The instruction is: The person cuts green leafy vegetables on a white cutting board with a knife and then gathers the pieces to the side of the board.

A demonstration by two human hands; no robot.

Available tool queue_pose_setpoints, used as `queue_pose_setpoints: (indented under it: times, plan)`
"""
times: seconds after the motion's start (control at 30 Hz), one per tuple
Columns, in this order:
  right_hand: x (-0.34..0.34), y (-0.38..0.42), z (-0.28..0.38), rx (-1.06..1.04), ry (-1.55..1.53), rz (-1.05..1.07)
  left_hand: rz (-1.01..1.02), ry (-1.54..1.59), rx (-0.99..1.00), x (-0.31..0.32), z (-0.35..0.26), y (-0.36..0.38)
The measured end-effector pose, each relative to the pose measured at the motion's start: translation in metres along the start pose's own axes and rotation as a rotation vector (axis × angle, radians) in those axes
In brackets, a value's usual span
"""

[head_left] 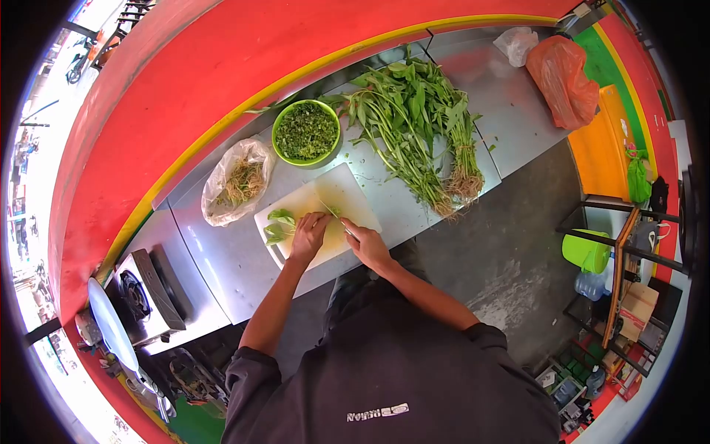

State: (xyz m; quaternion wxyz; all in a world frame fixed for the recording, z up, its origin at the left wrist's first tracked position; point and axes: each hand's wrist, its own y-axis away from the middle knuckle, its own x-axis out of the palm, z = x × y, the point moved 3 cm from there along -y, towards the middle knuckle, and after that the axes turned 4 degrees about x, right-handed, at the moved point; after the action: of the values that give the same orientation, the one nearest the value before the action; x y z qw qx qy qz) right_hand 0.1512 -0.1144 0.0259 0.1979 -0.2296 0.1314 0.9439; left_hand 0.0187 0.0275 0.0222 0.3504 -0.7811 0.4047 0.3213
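Note:
My left hand (309, 235) is closed on a small bunch of leafy greens (280, 217), pressing it to the white cutting board (358, 195); the leaves stick out on its left side. In my right hand (365, 243) is a knife (341, 220), its blade lying over the board near my left fingertips. Bits of cut green sit by the blade. Beyond the board stands a lime-green bowl (339, 142) full of chopped greens (305, 132). To its left, an open clear plastic bag (220, 200) contains root ends (242, 182).
Long-stemmed greens (405, 111) with roots are heaped on the steel counter (481, 81), right of the bowl. An orange-red plastic bag (563, 81) and a clear bag (516, 44) lie at the far right. A gas stove (140, 296) stands at the left.

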Motion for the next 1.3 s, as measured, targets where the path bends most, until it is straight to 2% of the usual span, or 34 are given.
queue_pose_setpoints:
  times: [0.4,0.47,0.5,0.57,0.77,0.87,1.0,1.3]
  plan:
    - [-0.003,0.000,0.003,0.019,-0.011,0.005,-0.008,0.000,-0.081,0.004,-0.002,-0.001]
    - [-0.008,0.003,0.007,0.059,-0.021,0.038,-0.073,0.011,-0.115,0.008,0.003,0.001]
    - [-0.008,0.004,0.008,-0.001,-0.020,0.003,-0.074,0.013,-0.117,0.008,0.003,0.001]
    - [-0.009,0.007,0.003,0.025,0.003,0.026,-0.086,-0.011,-0.054,0.008,0.002,0.000]
    - [-0.006,0.003,0.002,0.022,-0.014,0.022,-0.017,0.000,-0.081,0.003,0.001,0.002]
    - [-0.008,0.007,0.003,-0.022,-0.026,0.002,-0.076,0.018,-0.069,0.006,0.003,0.001]
    - [-0.007,0.005,0.001,0.035,-0.002,0.049,-0.056,0.005,-0.056,0.003,0.001,-0.001]
    - [-0.007,0.010,-0.002,-0.016,-0.037,-0.003,-0.084,0.077,-0.101,0.003,-0.001,-0.004]
